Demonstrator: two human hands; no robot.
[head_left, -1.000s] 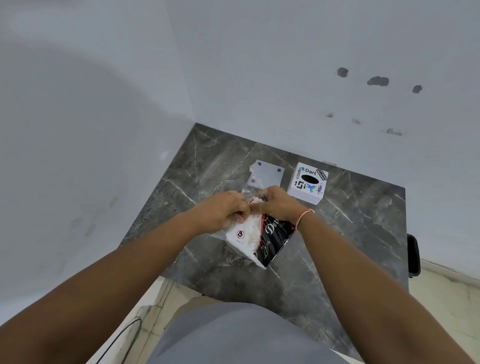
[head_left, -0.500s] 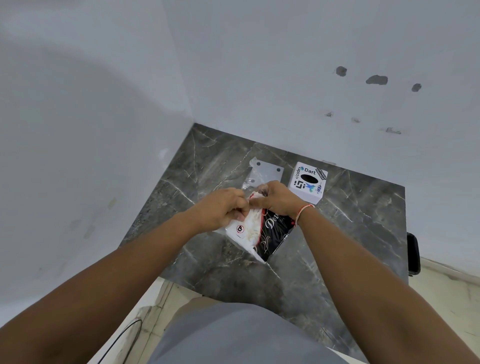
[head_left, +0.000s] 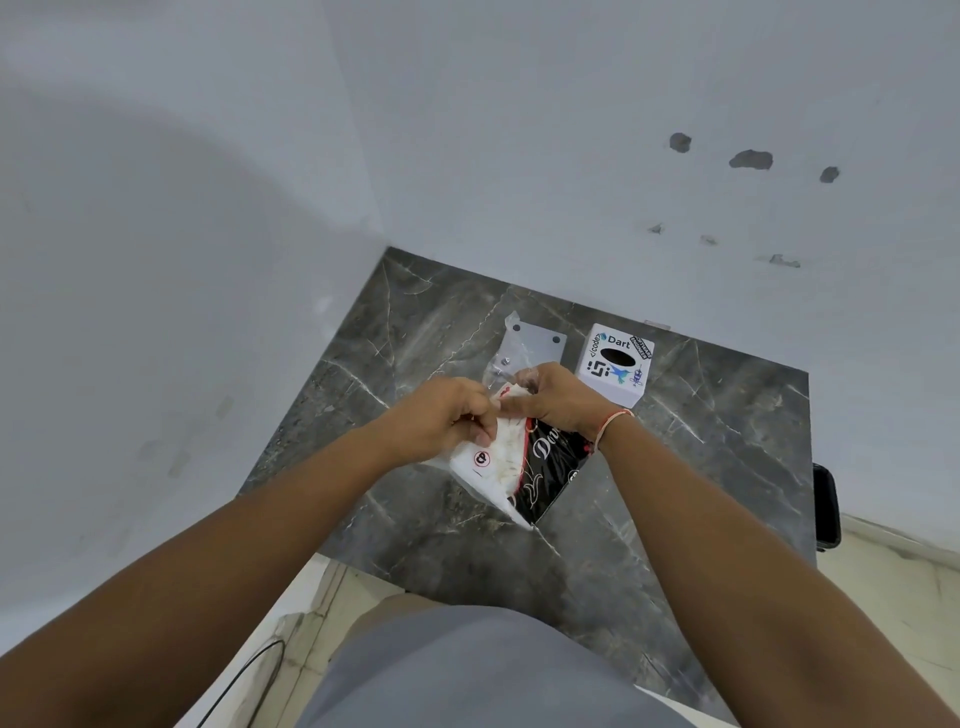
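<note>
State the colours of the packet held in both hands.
The packet is white and black, with a red line between; head view.

Box right of plate, behind packet

Bare room: marble table, chipped wall.
</note>
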